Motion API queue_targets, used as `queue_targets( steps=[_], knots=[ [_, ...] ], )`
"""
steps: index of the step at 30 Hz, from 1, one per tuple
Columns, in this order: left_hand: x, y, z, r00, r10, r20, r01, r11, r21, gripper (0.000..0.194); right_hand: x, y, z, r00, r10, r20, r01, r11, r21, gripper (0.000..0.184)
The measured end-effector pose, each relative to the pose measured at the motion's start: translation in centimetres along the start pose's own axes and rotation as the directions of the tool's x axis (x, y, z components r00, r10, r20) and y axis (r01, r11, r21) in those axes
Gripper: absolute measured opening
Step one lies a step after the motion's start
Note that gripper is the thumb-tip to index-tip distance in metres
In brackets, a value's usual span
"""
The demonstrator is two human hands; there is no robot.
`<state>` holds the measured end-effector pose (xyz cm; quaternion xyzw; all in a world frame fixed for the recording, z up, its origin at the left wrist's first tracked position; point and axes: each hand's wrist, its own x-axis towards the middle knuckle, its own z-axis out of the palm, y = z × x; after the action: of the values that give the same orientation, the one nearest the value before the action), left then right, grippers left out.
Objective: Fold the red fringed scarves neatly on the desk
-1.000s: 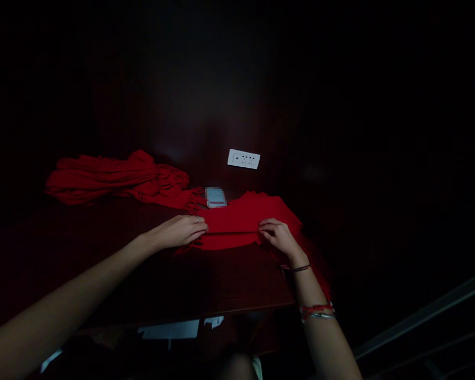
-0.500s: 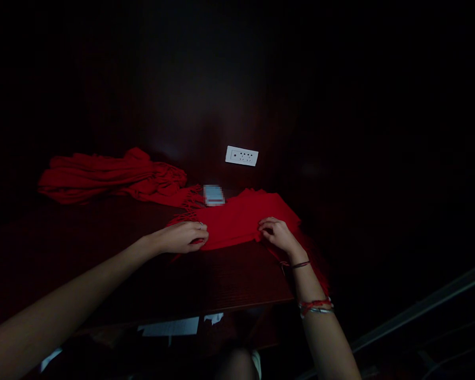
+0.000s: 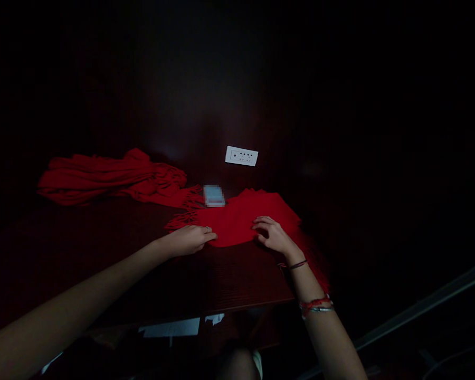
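Note:
A folded red scarf (image 3: 237,221) with fringe at its ends lies across the dark wooden table. At its near left edge is my left hand (image 3: 190,240), fingers pressed together and closed on the fabric's border. My right hand (image 3: 275,235) rests on the near right part of the scarf. Its fingers are curved but apart, the thumb separate, and no cloth shows pinched between them. A second red scarf (image 3: 111,177) lies bunched at the back left, its fringe reaching toward the first.
Behind the scarf sits a small pale blue, pixelated item (image 3: 214,195). A white socket plate (image 3: 241,156) is on the dark wall. Below the table's front edge (image 3: 237,307) are white papers (image 3: 172,327). The surroundings are very dark.
My left hand has slid slightly right along the scarf's near edge. My right hand has shifted a little left, its fingers more spread. The bunched scarf is unmoved.

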<state>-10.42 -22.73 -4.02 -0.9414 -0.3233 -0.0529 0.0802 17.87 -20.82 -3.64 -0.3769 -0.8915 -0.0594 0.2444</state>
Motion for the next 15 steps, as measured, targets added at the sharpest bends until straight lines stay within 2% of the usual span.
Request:
queue_targets(
  steps=[5,11,15],
  knots=[
    [0.2,-0.3,0.1,0.994,-0.111,-0.006,0.111,0.993,0.042,0.039,0.5,-1.2,0.7,0.989,-0.081,0.123,0.104,0.976,-0.193,0.032],
    [0.2,0.2,0.7,0.982,-0.176,-0.068,0.179,0.983,0.050,0.038,1.2,-2.4,1.4,0.987,-0.074,0.146,0.125,0.917,-0.378,0.017],
    [0.9,1.6,1.2,0.966,-0.212,-0.145,0.229,0.967,0.109,0.036,1.3,-2.3,1.8,0.995,-0.048,0.089,0.082,0.902,-0.423,0.017]
  ],
)
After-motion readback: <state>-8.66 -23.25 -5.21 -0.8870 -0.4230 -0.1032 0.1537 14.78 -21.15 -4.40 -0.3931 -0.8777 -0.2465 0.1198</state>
